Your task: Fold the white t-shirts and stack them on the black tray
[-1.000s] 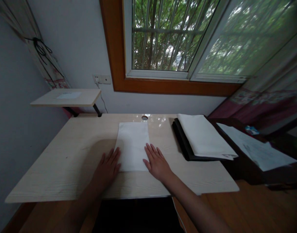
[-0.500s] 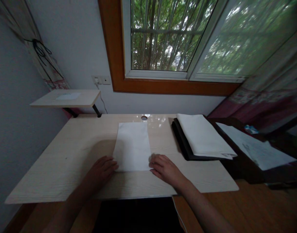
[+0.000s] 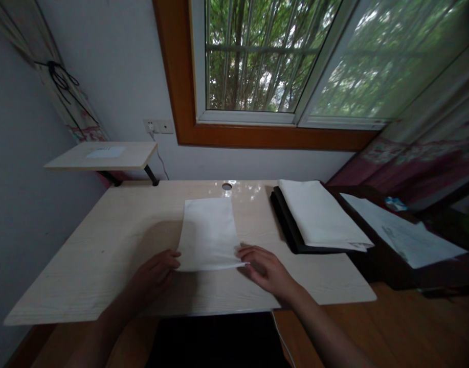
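Note:
A plain white sheet, thin and slightly creased, lies on the pale wooden desk in front of me; I cannot tell whether it is cloth or paper. Its near left corner is pinched by my left hand, thumb hidden beneath. My right hand has the near right corner between thumb and fingers, and that corner is drawn out a little and raised. The far edge rests flat on the desk.
To the right, a folded white piece lies on a folded black one. A dark side table bears a printed sheet. At the back left stands a raised shelf; a round cable hole is near the rear edge.
The white sheet has slid slightly toward me. Both hands went from resting at its sides to pinching its near corners, and the right corner is now pulled outward.

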Tool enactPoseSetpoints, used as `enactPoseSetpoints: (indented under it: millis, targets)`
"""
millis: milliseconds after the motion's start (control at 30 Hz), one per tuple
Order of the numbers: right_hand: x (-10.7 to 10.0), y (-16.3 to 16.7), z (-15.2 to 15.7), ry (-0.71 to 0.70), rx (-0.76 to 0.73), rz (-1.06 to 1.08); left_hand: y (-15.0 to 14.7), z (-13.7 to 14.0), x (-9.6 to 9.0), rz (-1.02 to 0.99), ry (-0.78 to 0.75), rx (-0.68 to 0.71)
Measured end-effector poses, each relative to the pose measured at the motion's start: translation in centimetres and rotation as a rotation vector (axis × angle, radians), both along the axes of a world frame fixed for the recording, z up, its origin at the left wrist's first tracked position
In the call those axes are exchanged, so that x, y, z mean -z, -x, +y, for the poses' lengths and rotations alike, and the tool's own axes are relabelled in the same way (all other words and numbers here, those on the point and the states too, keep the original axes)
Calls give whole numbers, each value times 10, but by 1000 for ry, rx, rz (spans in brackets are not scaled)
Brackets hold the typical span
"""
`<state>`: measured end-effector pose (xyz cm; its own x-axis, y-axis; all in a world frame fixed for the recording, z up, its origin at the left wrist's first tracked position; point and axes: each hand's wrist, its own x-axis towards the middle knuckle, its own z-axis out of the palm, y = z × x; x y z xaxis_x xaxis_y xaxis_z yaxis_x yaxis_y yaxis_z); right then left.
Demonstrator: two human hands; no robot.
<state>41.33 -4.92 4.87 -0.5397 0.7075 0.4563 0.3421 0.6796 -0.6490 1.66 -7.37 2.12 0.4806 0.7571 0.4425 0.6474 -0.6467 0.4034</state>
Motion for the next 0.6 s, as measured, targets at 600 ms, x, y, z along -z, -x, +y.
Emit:
enactPoseSetpoints:
  millis: [600]
  targets:
    - [18, 44, 90, 521, 460, 431, -41, 97, -25, -726, 490, -431]
